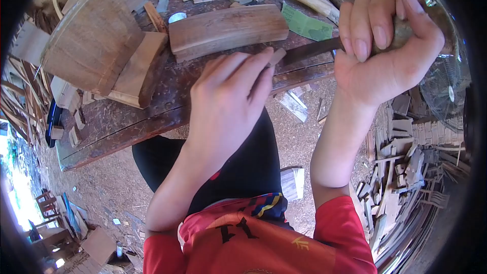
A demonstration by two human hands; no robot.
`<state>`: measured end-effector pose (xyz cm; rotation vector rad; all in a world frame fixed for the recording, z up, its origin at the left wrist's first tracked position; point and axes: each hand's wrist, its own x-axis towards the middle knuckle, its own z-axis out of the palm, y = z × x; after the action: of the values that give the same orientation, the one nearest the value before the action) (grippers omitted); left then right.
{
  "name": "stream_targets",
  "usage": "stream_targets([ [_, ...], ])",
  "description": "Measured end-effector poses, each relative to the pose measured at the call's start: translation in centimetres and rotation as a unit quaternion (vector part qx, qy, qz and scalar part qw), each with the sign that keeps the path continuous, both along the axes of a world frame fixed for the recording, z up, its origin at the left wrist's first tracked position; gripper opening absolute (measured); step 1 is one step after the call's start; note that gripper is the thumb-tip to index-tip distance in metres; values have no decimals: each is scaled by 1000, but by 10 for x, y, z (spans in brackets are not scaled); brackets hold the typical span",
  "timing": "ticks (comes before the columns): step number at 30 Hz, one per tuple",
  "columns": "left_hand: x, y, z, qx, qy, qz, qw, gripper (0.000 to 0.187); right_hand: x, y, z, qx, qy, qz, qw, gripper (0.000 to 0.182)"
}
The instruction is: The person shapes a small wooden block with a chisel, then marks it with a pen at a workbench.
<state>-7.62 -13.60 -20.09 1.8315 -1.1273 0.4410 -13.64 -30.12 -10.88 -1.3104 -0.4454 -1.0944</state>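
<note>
The right hand (388, 45) is closed in a fist round the rounded, worn brown handle of a long dark-bladed chisel (312, 49), while the left hand (231, 96) pinches the blade near its tip with curled fingers — seemingly to steer the edge. The tip lies just under the curved brown slab of wood (228, 30) on the scarred plank workbench (127, 116), directly beyond the left fingertips — a rounded wooden tub-like form (91, 35) rests farther left.
</note>
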Motion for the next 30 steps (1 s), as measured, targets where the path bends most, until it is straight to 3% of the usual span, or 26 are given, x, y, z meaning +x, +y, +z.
stream_targets([
  [11,3,-2,-4,-5,-29,4,1000,30,14,31,16,55,13,-136,989,32],
  [17,6,-5,-7,-25,-67,1,997,30,21,38,20,57,7,-138,989,31],
  [21,10,-8,-17,-58,-106,-14,993,31,19,29,14,-13,32,-125,992,30],
  [24,10,-9,-17,-61,-120,-20,991,31,20,11,22,-165,-47,-137,975,29],
  [28,4,-7,-13,-46,-103,-15,993,30,17,37,16,13,31,-120,992,25],
  [30,6,-7,-13,-46,-103,-15,993,31,16,32,23,19,53,-114,992,26],
])
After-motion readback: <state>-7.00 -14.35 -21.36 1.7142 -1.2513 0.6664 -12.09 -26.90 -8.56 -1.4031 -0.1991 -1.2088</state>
